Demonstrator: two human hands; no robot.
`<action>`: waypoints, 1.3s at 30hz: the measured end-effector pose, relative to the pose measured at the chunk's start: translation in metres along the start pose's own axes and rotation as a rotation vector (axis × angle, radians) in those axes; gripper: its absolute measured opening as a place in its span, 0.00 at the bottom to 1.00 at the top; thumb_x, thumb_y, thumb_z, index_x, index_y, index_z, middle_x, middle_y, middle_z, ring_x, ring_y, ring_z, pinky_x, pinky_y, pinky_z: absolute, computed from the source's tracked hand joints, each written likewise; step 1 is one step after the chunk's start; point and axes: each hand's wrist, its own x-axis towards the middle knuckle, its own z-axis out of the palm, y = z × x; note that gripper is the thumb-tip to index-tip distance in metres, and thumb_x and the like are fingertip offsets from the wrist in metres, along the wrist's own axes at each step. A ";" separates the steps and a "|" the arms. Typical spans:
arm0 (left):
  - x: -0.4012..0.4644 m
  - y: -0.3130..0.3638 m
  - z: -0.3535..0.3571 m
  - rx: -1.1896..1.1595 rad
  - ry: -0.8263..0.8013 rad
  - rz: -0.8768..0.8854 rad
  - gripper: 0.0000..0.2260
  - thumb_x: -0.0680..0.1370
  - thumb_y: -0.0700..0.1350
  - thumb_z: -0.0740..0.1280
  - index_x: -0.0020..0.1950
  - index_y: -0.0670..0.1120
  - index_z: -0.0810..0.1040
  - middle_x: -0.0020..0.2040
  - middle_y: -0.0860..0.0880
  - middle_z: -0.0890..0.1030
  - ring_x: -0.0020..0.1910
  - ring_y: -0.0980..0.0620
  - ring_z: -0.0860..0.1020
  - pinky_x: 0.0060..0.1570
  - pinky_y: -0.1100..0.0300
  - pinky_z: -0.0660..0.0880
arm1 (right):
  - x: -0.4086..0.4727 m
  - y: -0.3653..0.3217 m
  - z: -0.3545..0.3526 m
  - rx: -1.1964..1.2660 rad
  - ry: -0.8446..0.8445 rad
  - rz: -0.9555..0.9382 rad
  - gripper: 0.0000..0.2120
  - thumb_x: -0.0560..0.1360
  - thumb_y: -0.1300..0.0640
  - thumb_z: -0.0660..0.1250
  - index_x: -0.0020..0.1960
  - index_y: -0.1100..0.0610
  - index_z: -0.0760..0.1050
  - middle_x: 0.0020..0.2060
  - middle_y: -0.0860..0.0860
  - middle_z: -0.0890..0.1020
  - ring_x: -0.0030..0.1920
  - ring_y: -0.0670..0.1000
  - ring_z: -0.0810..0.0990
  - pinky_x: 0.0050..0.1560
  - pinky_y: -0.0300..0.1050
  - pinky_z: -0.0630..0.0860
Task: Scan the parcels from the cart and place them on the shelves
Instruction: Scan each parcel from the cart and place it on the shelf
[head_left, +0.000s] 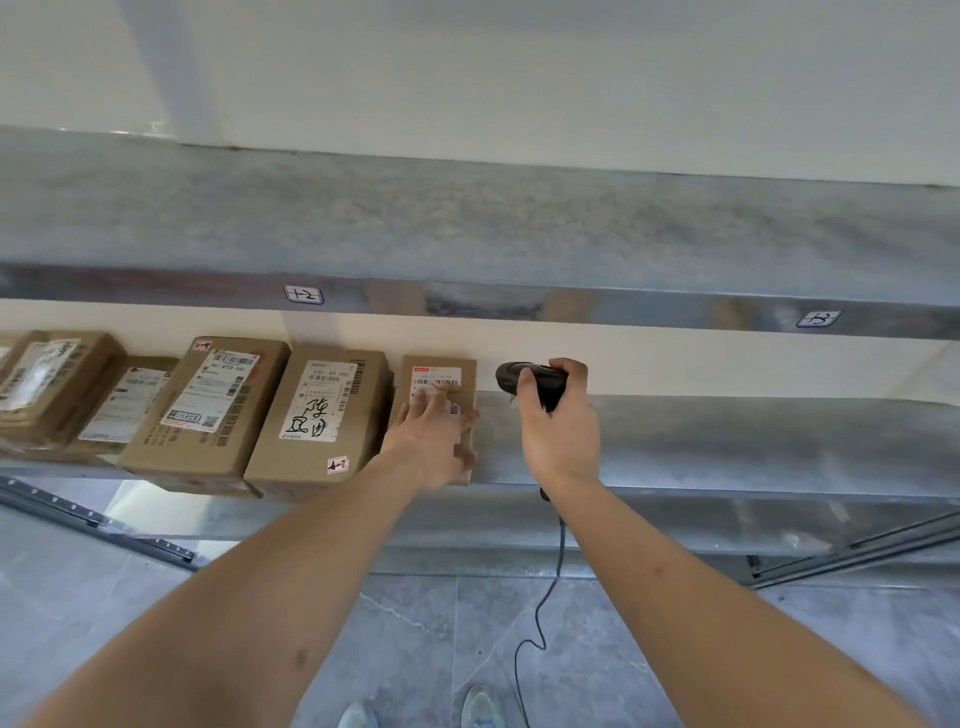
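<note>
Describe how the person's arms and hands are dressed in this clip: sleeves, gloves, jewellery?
Both forearms are bare, with no sleeve in view. The left hand and right hand wear no gloves, and no rings, watch or wristband are visible.

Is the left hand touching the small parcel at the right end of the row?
Touching. The head view shows the left hand with straight fingers lying flat on the small parcel.

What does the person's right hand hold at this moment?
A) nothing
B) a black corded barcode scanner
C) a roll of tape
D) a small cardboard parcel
B: the right hand grips a black barcode scanner whose cord hangs toward the floor, while the left hand rests with straight fingers on the small cardboard parcel on the shelf.
</note>
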 end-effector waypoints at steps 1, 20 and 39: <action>-0.002 -0.004 0.000 0.004 0.000 -0.016 0.31 0.80 0.60 0.62 0.82 0.65 0.58 0.85 0.45 0.47 0.84 0.37 0.44 0.82 0.42 0.48 | -0.001 -0.001 0.002 -0.001 -0.003 -0.002 0.17 0.82 0.39 0.64 0.67 0.44 0.66 0.49 0.47 0.83 0.48 0.54 0.83 0.50 0.51 0.79; -0.009 0.001 -0.029 0.017 -0.055 -0.044 0.30 0.82 0.60 0.61 0.83 0.57 0.61 0.85 0.47 0.52 0.83 0.38 0.49 0.81 0.43 0.54 | -0.003 0.000 -0.002 -0.015 -0.047 -0.017 0.17 0.82 0.39 0.63 0.67 0.43 0.65 0.50 0.47 0.84 0.47 0.53 0.84 0.51 0.54 0.81; -0.099 0.009 -0.094 0.217 0.137 0.306 0.28 0.81 0.62 0.62 0.76 0.48 0.71 0.72 0.43 0.72 0.71 0.37 0.72 0.68 0.40 0.72 | -0.136 -0.061 -0.039 0.012 0.301 -0.048 0.18 0.83 0.39 0.62 0.69 0.43 0.65 0.51 0.47 0.82 0.50 0.54 0.83 0.54 0.54 0.80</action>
